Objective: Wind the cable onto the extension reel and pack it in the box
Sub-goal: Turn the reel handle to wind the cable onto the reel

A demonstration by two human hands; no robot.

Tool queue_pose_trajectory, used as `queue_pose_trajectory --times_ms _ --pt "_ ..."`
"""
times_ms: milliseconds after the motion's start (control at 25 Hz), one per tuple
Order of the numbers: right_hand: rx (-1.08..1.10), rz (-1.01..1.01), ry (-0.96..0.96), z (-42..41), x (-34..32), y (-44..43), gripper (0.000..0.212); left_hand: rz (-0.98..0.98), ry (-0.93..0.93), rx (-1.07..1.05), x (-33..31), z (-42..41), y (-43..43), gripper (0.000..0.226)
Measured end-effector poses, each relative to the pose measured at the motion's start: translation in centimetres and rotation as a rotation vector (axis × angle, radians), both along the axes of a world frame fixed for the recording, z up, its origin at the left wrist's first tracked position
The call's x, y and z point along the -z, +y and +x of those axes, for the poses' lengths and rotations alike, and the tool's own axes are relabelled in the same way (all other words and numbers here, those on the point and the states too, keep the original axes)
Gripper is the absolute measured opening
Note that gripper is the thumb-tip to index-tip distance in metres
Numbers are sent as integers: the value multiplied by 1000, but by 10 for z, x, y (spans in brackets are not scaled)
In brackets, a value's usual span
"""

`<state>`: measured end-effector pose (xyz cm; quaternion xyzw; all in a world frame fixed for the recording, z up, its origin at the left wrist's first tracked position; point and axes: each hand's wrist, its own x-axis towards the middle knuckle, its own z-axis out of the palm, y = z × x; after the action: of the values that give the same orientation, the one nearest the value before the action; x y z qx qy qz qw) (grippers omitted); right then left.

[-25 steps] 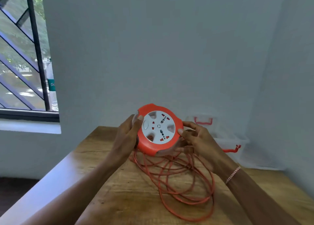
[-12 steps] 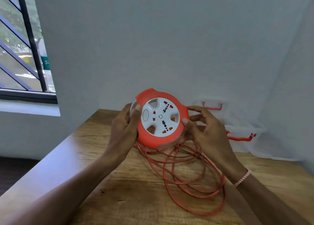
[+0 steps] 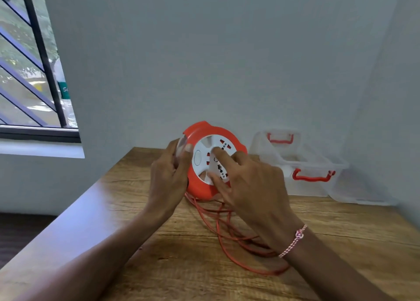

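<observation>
The round extension reel point(image 3: 200, 189), orange with a white socket face, is held tilted above the wooden table point(image 3: 341, 228). My left hand point(image 3: 169, 175) grips its left rim, thumb on the front edge. My right hand point(image 3: 247, 182) lies over the white face, with a fingertip and the thumb set in its recesses. Loose orange cable point(image 3: 229, 246) hangs from the bottom of the reel and lies in loops on the table, partly hidden by my right wrist. A clear plastic box point(image 3: 318, 164) with red latches stands open at the back right, against the wall.
The table sits in a corner, with walls behind and to the right. Its left edge point(image 3: 75, 207) drops off to a dark floor. A barred window point(image 3: 34, 73) is at the upper left. The box's clear lid point(image 3: 279, 139) leans behind it.
My right hand has moved from the reel's right rim onto its white face. The reel stays in my left hand, and the view has shifted slightly.
</observation>
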<state>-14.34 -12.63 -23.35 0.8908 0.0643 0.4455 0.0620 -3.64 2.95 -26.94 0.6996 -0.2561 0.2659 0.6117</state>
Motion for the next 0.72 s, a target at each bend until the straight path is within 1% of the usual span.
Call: queue_pose_trajectory --times_ms 200,320,360,400,440,520,560,600,640,720 --pt "-9 -79 29 8 -5 -2 61 60 -35 -27 2 -1 -1 58" --pt "-15 -45 -2 11 -11 -5 63 61 -33 -50 5 -3 -3 58" --pt "-16 14 -11 13 -11 -4 65 59 -44 -59 5 -5 -4 59" --pt "-29 144 -7 14 -10 -2 65 56 -62 -65 5 -7 -5 59" --pt "-58 370 37 15 -10 0 63 50 -76 -67 6 -9 -7 58" --pt "-168 960 187 20 -11 1 56 29 -81 -69 6 -13 -10 49" --pt "-196 1136 227 20 -12 1 52 16 -69 -69 5 -14 -11 45" --pt "-201 1142 225 17 -14 0 49 1 -52 -61 5 -14 -11 43" --pt "-170 985 162 15 -13 -3 47 -20 -35 -42 4 -14 -11 42" --pt "-121 479 -28 7 -12 -13 46 -58 -17 3 0 -15 -9 36"
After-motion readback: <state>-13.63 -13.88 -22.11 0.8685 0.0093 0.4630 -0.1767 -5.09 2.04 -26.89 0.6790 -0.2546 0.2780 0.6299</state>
